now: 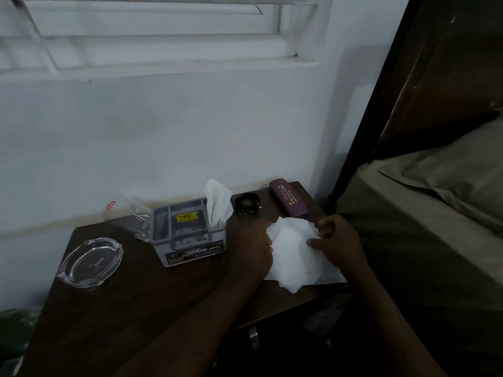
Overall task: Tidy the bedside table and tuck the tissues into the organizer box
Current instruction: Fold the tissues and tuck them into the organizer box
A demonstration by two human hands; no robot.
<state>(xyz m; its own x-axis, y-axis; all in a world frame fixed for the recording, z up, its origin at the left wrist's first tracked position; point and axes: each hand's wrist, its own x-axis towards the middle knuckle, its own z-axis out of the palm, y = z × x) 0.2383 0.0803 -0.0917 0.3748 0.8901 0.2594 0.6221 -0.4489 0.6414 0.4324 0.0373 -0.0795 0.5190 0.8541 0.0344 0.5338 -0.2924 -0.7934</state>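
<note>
Loose tissue (295, 257): a white sheet is lying spread and rumpled on the right part of the bedside table (114, 317), its lower corner reaching toward the front edge — both hands are on it.
Right hand (336, 240): it is pinching the sheet's upper right edge between thumb and curled fingers, so it is grasping the tissue.
Left hand (254, 248): it is resting against the sheet's left edge, fingers bent toward it; whether it is actually gripping or only pressing cannot be told.
Tucked tissue (217, 202): a second white tissue is standing up out of the right-hand compartment of the organizer box (187, 232).
Organizer box: grey, divided into compartments, with a yellow price sticker inside and a printed label on its front — it is sitting left of the hands, near the wall.
Black cable (247, 204): it is lying coiled just right of the box.
Spectacle case (289, 197): purple with gold lettering, it is lying at the back right corner.
Clear container (128, 213): it is lying tipped behind the box's left side.
Glass ashtray (91, 262): it is sitting at the table's left edge.
Bed (435, 202): it is standing just right of the table.
</note>
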